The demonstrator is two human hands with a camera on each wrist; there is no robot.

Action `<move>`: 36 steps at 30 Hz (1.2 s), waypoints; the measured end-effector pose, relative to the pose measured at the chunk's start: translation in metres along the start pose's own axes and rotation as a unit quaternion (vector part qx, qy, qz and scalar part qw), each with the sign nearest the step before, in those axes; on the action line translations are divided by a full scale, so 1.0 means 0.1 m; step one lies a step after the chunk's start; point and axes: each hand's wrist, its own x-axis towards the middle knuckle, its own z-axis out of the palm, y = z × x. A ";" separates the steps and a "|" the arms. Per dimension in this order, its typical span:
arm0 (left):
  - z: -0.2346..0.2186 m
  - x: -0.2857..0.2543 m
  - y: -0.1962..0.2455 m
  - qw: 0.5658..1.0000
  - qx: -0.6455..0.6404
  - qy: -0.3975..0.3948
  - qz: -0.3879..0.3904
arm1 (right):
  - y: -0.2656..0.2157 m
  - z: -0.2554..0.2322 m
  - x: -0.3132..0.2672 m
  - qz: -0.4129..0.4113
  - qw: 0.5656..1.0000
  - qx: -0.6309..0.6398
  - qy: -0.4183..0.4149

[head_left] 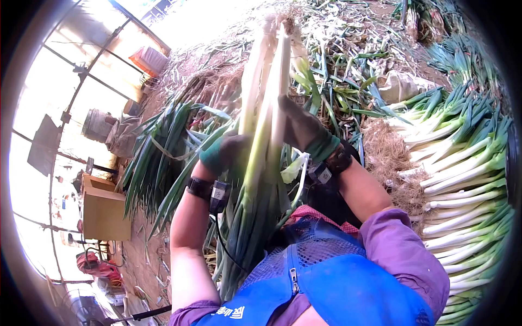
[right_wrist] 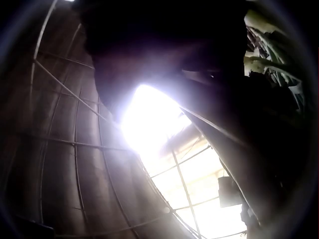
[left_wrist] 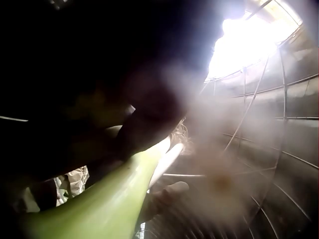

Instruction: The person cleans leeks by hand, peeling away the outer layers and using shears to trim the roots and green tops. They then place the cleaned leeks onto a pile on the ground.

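Note:
A bundle of long leeks or large green onions point(head_left: 261, 138) stands in front of the body in the head view, white root ends up and green leaves down. My left hand point(head_left: 231, 151), in a dark glove with a green cuff, grips the bundle from its left side. On the right side my gloved right hand point(head_left: 304, 126) lies against the white stalks, thumb or finger raised along them; how its fingers bend is hidden. The left wrist view shows a pale green stalk point(left_wrist: 109, 199) close up below the dark left hand point(left_wrist: 144, 119). In the right wrist view the right hand point(right_wrist: 159, 55) is a dark shape.
Rows of leeks point(head_left: 462, 187) lie at the right, their roots point(head_left: 389, 157) towards the middle. A leafy pile point(head_left: 157, 155) lies at the left, near a cardboard box point(head_left: 106, 212) and a bucket point(head_left: 98, 125). Loose leaves and a pale sack point(head_left: 405, 87) are on the ground beyond.

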 end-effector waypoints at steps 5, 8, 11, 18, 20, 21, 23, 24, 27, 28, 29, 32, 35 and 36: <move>0.13 -0.19 0.03 0.956 -0.196 0.026 -0.218 | -0.12 0.02 0.20 -0.009 0.993 0.064 0.104; 0.19 -0.20 0.35 0.930 -0.259 0.009 -0.261 | -0.43 -0.03 0.14 -0.028 1.000 -0.008 0.008; 0.22 -0.07 0.41 0.946 -0.245 0.032 -0.209 | -0.75 0.22 0.12 -0.043 0.997 -0.054 0.030; 0.19 0.22 0.34 0.958 -0.213 0.095 -0.167 | -0.80 -0.10 0.29 -0.058 0.994 0.064 0.060; 0.31 0.18 0.29 0.952 -0.250 0.076 -0.158 | -0.77 -0.37 0.30 -0.061 0.990 0.091 0.085; 0.34 0.15 0.24 0.960 -0.221 0.048 -0.165 | -0.77 -0.38 0.28 -0.056 0.989 0.099 0.093; 0.38 0.12 0.17 0.961 -0.206 0.018 -0.187 | -0.77 -0.37 0.20 -0.064 0.990 0.087 0.090; 0.37 0.14 0.19 0.954 -0.204 -0.004 -0.222 | -0.73 -0.40 0.19 -0.067 0.990 0.092 0.083; 0.27 0.25 0.09 0.957 -0.155 -0.115 -0.215 | -0.70 -0.43 0.18 -0.079 0.992 0.069 0.074; 0.22 0.30 0.15 0.951 -0.148 -0.134 -0.235 | -0.75 -0.32 0.16 -0.082 0.992 0.073 0.068; 0.16 0.37 0.24 0.951 -0.173 -0.139 -0.217 | -0.79 -0.20 0.14 -0.084 0.992 0.076 0.061; -0.02 0.55 0.47 0.966 -0.193 -0.073 -0.158 | -0.92 0.05 0.07 -0.130 0.987 0.030 0.087; 0.00 0.65 1.00 0.965 -0.232 -0.059 -0.108 | -0.91 -0.12 0.04 -0.198 0.978 0.060 0.039; -0.02 0.66 0.97 0.959 -0.240 -0.090 -0.118 | -0.89 -0.10 0.03 -0.243 0.966 0.059 0.059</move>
